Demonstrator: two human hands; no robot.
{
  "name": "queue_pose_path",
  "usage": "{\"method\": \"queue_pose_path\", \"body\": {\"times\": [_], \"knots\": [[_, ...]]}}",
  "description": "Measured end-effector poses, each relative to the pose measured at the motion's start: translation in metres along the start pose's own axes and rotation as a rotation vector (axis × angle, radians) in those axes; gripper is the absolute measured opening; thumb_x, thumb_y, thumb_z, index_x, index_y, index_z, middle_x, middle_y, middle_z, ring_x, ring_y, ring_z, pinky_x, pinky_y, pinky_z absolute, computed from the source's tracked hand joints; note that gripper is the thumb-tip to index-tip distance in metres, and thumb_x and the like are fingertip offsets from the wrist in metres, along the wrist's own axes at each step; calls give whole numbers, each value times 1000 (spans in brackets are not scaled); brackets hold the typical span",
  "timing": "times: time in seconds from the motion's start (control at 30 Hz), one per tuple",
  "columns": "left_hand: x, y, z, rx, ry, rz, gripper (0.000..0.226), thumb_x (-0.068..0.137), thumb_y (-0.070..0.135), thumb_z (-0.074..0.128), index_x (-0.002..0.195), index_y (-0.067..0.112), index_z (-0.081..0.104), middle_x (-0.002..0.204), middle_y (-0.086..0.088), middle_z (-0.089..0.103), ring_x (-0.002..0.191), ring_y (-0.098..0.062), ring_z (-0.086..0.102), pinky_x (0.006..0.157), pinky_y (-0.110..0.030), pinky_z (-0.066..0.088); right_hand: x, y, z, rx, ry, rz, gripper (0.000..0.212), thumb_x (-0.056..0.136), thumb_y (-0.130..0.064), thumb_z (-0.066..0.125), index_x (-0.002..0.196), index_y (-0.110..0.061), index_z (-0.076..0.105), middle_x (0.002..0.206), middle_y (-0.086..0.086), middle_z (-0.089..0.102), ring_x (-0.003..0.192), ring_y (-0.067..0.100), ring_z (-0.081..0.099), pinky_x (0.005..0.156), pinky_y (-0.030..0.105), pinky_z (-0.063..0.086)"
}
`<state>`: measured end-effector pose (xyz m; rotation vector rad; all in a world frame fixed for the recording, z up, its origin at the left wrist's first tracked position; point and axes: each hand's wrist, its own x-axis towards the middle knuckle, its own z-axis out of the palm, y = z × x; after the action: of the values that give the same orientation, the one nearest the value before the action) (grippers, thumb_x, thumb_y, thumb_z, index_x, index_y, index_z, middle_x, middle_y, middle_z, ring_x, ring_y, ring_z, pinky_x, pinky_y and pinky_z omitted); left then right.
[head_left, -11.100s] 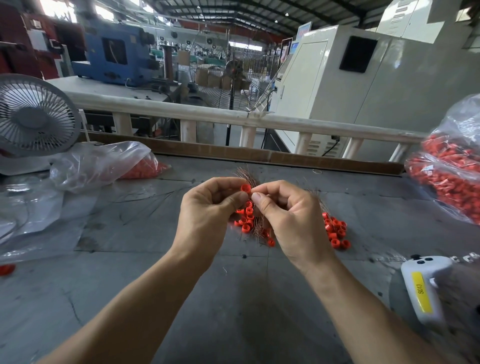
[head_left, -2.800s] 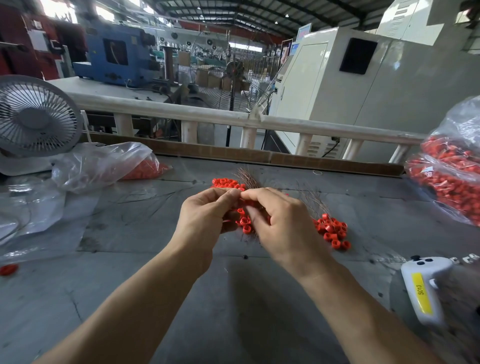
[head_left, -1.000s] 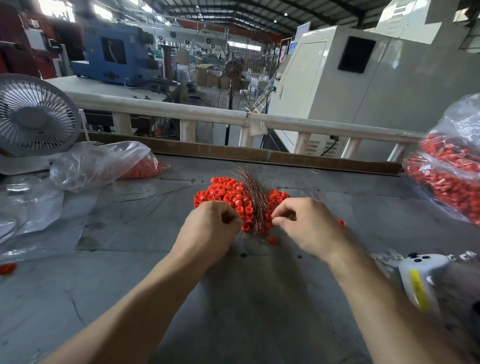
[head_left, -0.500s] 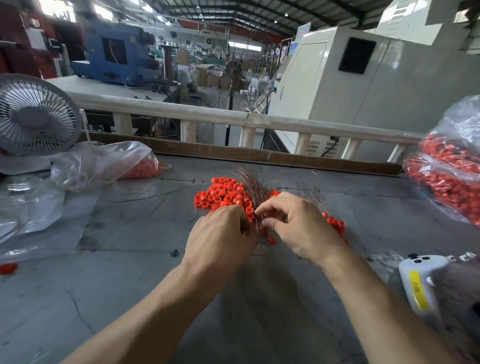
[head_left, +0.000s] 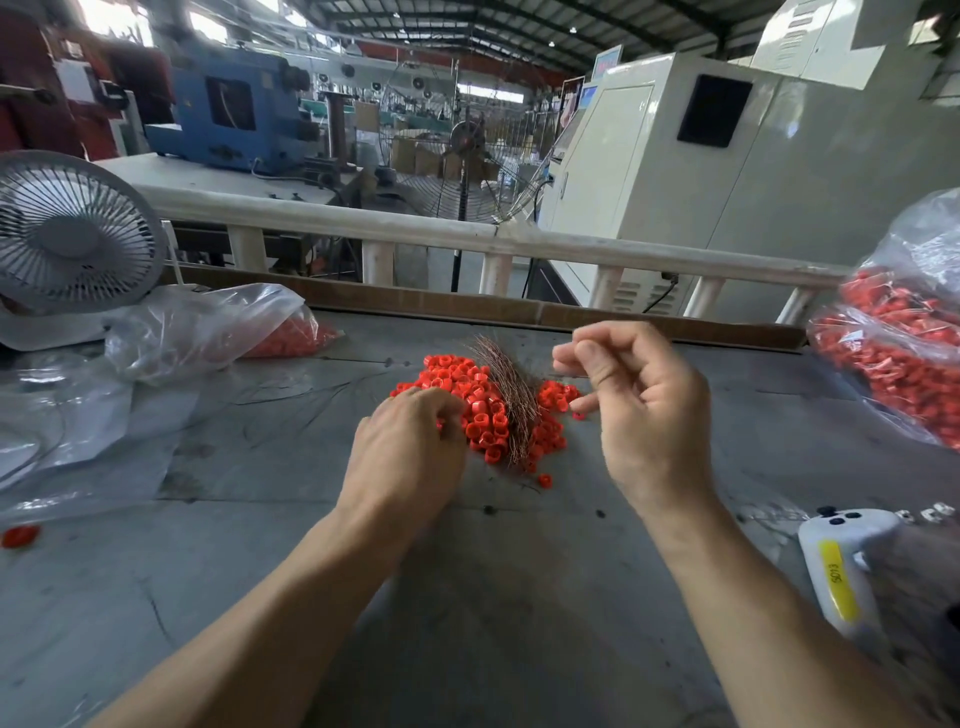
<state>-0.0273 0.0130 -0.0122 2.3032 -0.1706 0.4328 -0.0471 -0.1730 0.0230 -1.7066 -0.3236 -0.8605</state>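
Red rings (head_left: 480, 418) and copper wires (head_left: 511, 397) lie heaped mid-frame, seemingly much left to do; your left hand (head_left: 410, 452) curls among them, and your right hand (head_left: 644, 415) pinches something I cannot tell.

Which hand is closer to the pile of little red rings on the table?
Left. The left hand rests on the red rings, fingers curled into their left edge; the right hand is raised off the table, to their right.

A worn grey table (head_left: 249, 597) runs to a white railing (head_left: 571, 248) at 12 o'clock, with a desk fan (head_left: 72, 234) at 9, a blue machine (head_left: 228, 122) at 11, a cream cabinet (head_left: 649, 171) at 1, and daylit roof trusses (head_left: 498, 28) overhead.
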Motion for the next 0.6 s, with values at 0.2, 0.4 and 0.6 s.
{"method": "queue_pose_path", "body": {"times": [0.2,0.4,0.6], "knots": [[1,-7,7,196,-40,125,31,96,29,60,125,37,66,127,10,60,122,-18,51,100,-35,34,6,-9,-3,237,193,149,12,104,-11,57,103,-16,68,84,7,77,69,25,76,43,25,52],[6,-9,13,245,-44,145,34,92,38,69,125,38,64,124,9,57,122,-18,49,99,-34,31,4,2,6,333,161,474,9,103,-10,60,97,-10,68,78,10,76,58,22,72,38,23,47],[9,-10,17,237,-7,130,27,89,37,71,116,35,65,117,9,59,117,-18,51,96,-33,30,-3,5,14,304,42,572,7,102,-11,62,100,-9,68,77,8,75,57,19,71,39,24,49]]}}
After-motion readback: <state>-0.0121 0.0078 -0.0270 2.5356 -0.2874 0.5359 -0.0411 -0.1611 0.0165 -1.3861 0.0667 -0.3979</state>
